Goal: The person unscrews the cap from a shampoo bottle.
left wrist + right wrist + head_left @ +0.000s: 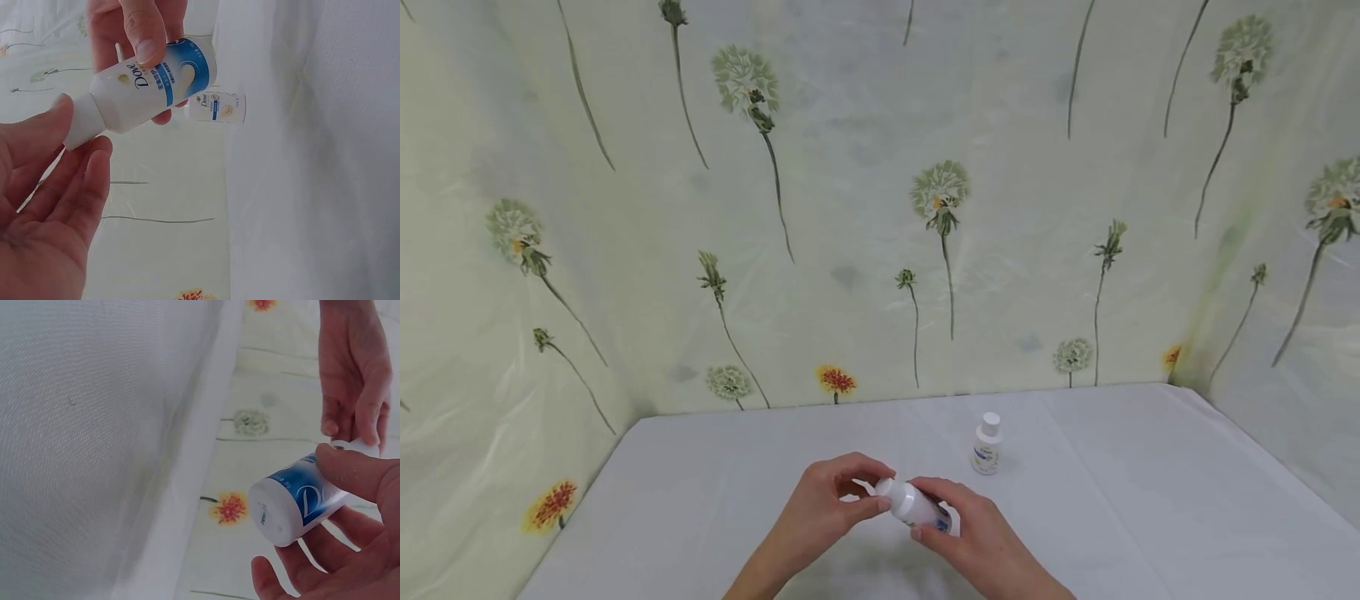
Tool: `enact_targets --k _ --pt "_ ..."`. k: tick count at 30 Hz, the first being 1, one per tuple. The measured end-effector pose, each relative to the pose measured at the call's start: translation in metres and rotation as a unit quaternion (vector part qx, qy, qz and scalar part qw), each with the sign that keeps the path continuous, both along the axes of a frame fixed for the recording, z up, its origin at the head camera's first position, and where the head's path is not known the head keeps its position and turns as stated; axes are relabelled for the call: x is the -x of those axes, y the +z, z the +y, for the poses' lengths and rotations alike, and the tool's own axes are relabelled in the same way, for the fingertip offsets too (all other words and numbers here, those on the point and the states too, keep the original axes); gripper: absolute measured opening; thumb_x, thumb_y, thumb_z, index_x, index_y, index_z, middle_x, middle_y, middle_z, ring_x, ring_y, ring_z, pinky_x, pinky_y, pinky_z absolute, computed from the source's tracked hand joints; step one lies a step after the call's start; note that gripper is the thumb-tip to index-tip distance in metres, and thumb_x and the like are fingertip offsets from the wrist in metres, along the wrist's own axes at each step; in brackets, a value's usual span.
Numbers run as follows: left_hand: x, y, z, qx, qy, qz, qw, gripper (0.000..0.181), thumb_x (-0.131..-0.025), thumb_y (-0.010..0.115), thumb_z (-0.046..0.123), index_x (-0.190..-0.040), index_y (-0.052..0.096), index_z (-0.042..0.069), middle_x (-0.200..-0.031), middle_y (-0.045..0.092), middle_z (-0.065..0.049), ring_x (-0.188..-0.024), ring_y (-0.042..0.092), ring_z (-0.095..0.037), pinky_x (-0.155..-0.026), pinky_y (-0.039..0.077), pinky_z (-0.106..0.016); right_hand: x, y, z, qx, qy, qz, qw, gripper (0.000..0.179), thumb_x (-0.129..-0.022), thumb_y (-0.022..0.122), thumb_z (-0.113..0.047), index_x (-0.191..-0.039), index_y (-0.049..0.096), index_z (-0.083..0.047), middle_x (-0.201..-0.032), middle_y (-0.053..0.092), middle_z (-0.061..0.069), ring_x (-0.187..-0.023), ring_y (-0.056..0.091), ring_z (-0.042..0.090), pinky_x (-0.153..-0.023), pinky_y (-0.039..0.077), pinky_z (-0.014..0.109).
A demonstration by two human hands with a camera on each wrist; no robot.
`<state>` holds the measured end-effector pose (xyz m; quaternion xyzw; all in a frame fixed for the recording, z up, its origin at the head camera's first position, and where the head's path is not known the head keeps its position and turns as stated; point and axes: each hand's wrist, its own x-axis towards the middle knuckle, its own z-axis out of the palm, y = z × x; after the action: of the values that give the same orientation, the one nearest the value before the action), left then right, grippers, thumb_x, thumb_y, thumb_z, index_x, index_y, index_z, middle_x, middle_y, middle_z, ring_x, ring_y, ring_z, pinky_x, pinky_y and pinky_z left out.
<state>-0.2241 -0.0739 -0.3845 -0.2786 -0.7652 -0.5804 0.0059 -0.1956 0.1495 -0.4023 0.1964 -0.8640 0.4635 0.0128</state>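
Note:
A small white Dove bottle point(140, 87) with a blue-banded label is held tilted above the table, between both hands. My left hand point(826, 507) pinches its white cap point(84, 122) between thumb and fingers. Around the bottle's body my right hand point(973, 533) curls, thumb on one side and fingers on the other. In the right wrist view the bottle's round base point(275, 512) faces the camera. A second white Dove bottle point(987, 446), capped, stands upright on the table beyond the right hand; part of it shows behind the held one in the left wrist view.
A white cloth covers the table point(715, 475). Behind it and along both sides hang pale sheets point(850, 208) printed with dandelions and orange flowers, meeting the table's far edge.

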Motion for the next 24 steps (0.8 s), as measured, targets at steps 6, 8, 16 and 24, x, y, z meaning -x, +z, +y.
enact_targets --k 6,8,16,24 --pt "-0.001 0.0 0.002 0.001 0.017 0.001 0.9999 0.022 -0.084 0.08 0.019 -0.104 0.073 0.019 -0.097 0.071 0.006 -0.089 0.066 -0.015 -0.078 0.054 -0.03 -0.001 0.0 0.001 -0.01 -0.007 0.021 0.9997 0.04 -0.088 0.075 -0.03 -0.125 0.062 -0.022 -0.116 0.063 -0.009 -0.099 0.057 0.013 -0.085 0.049 0.032" --pt "-0.001 -0.001 0.003 0.004 0.014 0.007 0.9999 0.022 -0.085 0.079 0.02 -0.106 0.072 0.02 -0.099 0.07 0.006 -0.091 0.065 -0.015 -0.078 0.054 -0.029 -0.001 0.0 0.001 -0.007 -0.006 0.022 0.9997 0.04 -0.087 0.075 -0.028 -0.124 0.063 -0.022 -0.116 0.063 -0.009 -0.098 0.057 0.013 -0.085 0.049 0.032" --pt "-0.001 -0.001 -0.002 0.014 -0.033 0.057 0.9977 0.03 -0.087 0.076 0.013 -0.114 0.069 0.024 -0.11 0.066 0.005 -0.102 0.06 -0.016 -0.078 0.055 -0.032 -0.001 0.001 0.001 0.003 0.002 0.005 1.0 0.039 -0.087 0.076 -0.03 -0.123 0.063 -0.024 -0.115 0.063 -0.009 -0.098 0.057 0.014 -0.084 0.049 0.032" --pt "0.0 0.002 -0.007 0.018 -0.079 0.06 0.995 0.03 -0.089 0.068 -0.002 -0.112 0.071 0.017 -0.112 0.068 0.006 -0.105 0.061 -0.017 -0.08 0.055 -0.032 0.0 0.002 -0.001 0.001 -0.004 -0.017 0.9998 0.046 -0.086 0.076 -0.03 -0.128 0.062 -0.017 -0.123 0.064 -0.004 -0.106 0.058 0.018 -0.094 0.048 0.046"
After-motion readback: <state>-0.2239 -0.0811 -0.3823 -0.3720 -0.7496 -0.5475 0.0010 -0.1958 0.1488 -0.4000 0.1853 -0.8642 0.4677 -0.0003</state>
